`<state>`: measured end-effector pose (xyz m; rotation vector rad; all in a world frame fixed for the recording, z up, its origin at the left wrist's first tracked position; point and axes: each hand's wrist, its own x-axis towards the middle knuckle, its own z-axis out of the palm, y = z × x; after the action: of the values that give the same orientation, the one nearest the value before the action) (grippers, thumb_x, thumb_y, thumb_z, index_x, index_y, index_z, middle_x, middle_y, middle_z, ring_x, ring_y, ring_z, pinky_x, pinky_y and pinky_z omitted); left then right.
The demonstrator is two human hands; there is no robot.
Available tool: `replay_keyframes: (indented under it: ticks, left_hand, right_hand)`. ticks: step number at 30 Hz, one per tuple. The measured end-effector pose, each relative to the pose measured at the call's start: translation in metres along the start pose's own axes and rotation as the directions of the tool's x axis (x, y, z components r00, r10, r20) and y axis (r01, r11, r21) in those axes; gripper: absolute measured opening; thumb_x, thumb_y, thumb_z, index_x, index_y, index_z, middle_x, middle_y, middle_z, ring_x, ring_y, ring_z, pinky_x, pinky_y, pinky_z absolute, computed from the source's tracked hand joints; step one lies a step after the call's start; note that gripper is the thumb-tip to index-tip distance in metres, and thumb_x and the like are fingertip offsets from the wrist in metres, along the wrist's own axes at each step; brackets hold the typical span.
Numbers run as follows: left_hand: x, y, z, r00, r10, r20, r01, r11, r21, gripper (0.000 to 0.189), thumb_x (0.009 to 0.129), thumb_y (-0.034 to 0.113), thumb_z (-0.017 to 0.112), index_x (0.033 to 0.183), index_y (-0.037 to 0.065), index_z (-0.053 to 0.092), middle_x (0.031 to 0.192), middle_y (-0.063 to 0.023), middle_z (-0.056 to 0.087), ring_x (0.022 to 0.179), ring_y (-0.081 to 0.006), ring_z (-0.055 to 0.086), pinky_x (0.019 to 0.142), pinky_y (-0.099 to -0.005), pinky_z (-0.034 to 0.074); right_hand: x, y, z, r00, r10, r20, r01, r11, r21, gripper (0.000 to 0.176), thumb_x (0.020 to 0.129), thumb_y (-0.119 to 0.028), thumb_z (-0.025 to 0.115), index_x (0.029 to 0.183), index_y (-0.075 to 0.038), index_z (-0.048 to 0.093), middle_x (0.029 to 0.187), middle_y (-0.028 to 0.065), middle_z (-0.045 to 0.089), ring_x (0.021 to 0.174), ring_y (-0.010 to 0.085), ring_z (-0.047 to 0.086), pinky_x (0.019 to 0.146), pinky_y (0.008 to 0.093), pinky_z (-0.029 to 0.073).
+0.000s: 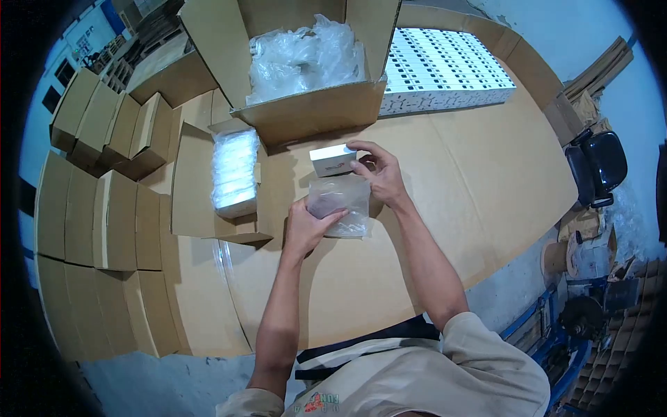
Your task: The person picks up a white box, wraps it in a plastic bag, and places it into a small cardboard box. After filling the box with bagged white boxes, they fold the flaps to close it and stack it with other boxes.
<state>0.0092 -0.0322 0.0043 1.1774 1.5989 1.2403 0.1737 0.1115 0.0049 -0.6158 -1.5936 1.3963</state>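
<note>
My right hand point(379, 173) grips a small white box point(332, 160) by its right end, thumb in front and fingers over the top. Just below it, my left hand point(310, 226) holds a clear plastic bag point(347, 201), thumb across its front. The bag's upper edge lies right at the bottom of the white box. To the left, an open carton point(193, 187) contains a row of white boxes wrapped in clear plastic point(235, 170). Behind my hands a larger open carton point(313, 115) is filled with clear plastic bags point(306, 59).
Many white boxes point(448, 69) stand in tight rows at the back right of the cardboard-covered table point(486, 194). Stacked brown cartons point(114, 222) line the left side. A black chair point(601, 163) and a blue metal frame point(528, 323) stand beyond the table's right edge.
</note>
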Motion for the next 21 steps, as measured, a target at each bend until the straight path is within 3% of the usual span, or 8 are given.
replay_keyframes:
  ticks: [5,8,14,15,18,21]
  left_hand:
    - [-0.001,0.001,0.002,0.999,0.006,-0.032,-0.005,1.0,0.025,0.041,0.076,0.017,0.091,0.109,-0.001,0.076,0.098,-0.0121,0.078,0.088,-0.0184,0.074,0.082,-0.0351,0.058]
    - [-0.001,0.001,0.002,0.999,0.011,-0.036,-0.01,1.0,0.013,0.042,0.076,0.017,0.091,0.109,-0.001,0.075,0.099,-0.012,0.078,0.089,-0.0184,0.074,0.082,-0.0352,0.058]
    - [-0.001,0.001,0.001,0.997,0.023,-0.075,-0.023,1.0,0.003,0.044,0.076,0.019,0.092,0.11,-0.002,0.074,0.1,-0.0123,0.078,0.09,-0.0187,0.074,0.083,-0.0353,0.058]
    - [0.001,-0.003,0.001,0.997,0.02,-0.074,-0.02,1.0,0.005,0.044,0.076,0.02,0.092,0.11,-0.002,0.074,0.1,-0.0124,0.078,0.09,-0.0189,0.074,0.083,-0.0354,0.058]
    - [0.001,-0.004,0.0,0.997,0.018,-0.075,-0.017,1.0,0.025,0.045,0.076,0.021,0.092,0.11,-0.003,0.074,0.1,-0.0128,0.078,0.09,-0.0195,0.074,0.084,-0.0356,0.058]
    - [0.002,-0.001,0.0,0.998,0.007,-0.068,-0.005,1.0,0.025,0.045,0.076,0.022,0.092,0.11,-0.003,0.074,0.1,-0.013,0.079,0.089,-0.0199,0.075,0.084,-0.0358,0.058]
  right_hand:
    - [0.0,0.008,0.001,1.0,0.01,-0.014,-0.01,1.0,0.019,0.032,0.093,0.005,0.069,0.124,-0.003,0.068,0.114,0.0045,0.07,0.089,0.0107,0.067,0.08,0.0254,0.056]
    - [0.0,0.007,0.001,0.998,-0.011,-0.057,0.01,1.0,-0.011,0.031,0.092,0.006,0.069,0.122,-0.003,0.069,0.115,0.0036,0.069,0.089,0.0103,0.066,0.079,0.0268,0.056]
    - [-0.001,0.005,-0.002,0.966,-0.005,-0.258,0.033,0.994,0.104,0.03,0.092,0.006,0.071,0.12,-0.001,0.065,0.109,0.008,0.067,0.093,0.0133,0.067,0.081,0.0271,0.058]
    - [0.0,0.004,-0.003,0.959,-0.072,-0.275,0.094,0.993,0.068,0.028,0.093,0.006,0.069,0.119,0.003,0.06,0.108,0.0113,0.065,0.095,0.0165,0.069,0.081,0.0279,0.061]
    - [-0.003,-0.003,-0.004,0.926,0.028,-0.377,0.05,0.98,0.194,0.026,0.094,0.006,0.068,0.117,0.004,0.056,0.11,0.0132,0.064,0.096,0.019,0.07,0.082,0.0305,0.063]
    - [-0.005,-0.009,-0.002,0.925,0.096,-0.367,0.069,0.909,0.412,0.02,0.096,0.003,0.068,0.11,0.004,0.054,0.111,0.017,0.064,0.098,0.0239,0.072,0.087,0.0388,0.065]
